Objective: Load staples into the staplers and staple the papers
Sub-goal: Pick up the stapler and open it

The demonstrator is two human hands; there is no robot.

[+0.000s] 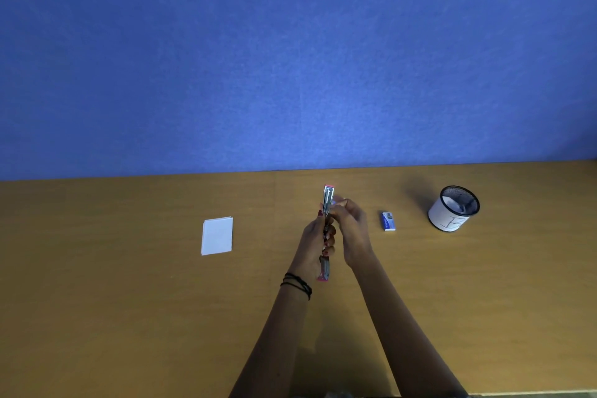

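A pink stapler (328, 195) is swung fully open above the middle of the wooden table, its metal staple channel facing up and pointing away from me. My left hand (315, 241) grips the stapler around its middle. My right hand (350, 229) has its fingertips pinched at the open channel; whether it holds staples is too small to tell. A small blue and white staple box (388, 221) lies on the table just right of my hands. A stack of white papers (216, 235) lies to the left.
A black mesh cup (454, 209) wrapped in white paper stands at the right rear of the table (129, 300). A blue wall (290, 58) rises directly behind the table's back edge.
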